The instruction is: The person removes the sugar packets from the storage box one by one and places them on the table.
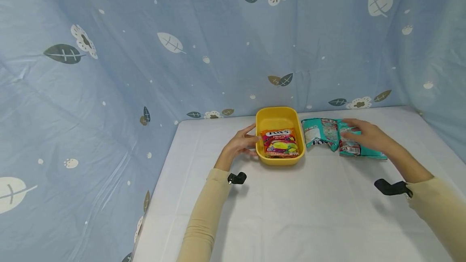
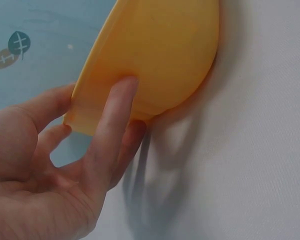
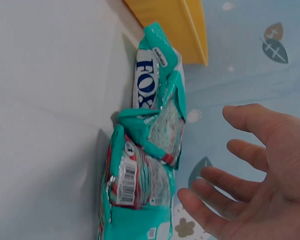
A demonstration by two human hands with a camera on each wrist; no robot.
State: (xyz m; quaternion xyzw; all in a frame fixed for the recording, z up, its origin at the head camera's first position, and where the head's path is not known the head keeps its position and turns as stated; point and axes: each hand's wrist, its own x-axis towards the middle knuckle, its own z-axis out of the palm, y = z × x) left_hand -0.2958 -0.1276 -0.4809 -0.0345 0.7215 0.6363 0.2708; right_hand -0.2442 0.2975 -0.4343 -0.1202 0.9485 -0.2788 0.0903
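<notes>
A person sits at a table (image 1: 276, 213) covered in a smooth white cloth, with both arms in pale beige sleeves reaching forward. At the centre stands a yellow tub (image 1: 278, 115), a rounded oblong of glossy hard plastic. The left hand (image 1: 241, 144) is at its nine o'clock side, with the fingers (image 2: 112, 125) laid nearly straight against the curved outer wall and the thumb up by the rim. It seems to steady the tub so it does not slide; the fingers press rather than wrap around it.

Inside the tub lies a red sweet packet (image 1: 280, 143), flat and face up, made of shiny printed foil with a picture of fruit.

At three o'clock of the tub, just beside it on the cloth, lie two teal sweet packets (image 1: 329, 134), crinkled and glossy, with clear windows and a barcode label showing. They overlap one another. The right hand (image 1: 365, 134) hovers over their far end with fingers (image 3: 250, 122) spread and relaxed. The wrist view shows a gap between palm and foil, so it holds nothing.

A blue curtain (image 1: 109, 72) of soft creased fabric, printed with leaves and flowers, hangs behind and to both sides.
</notes>
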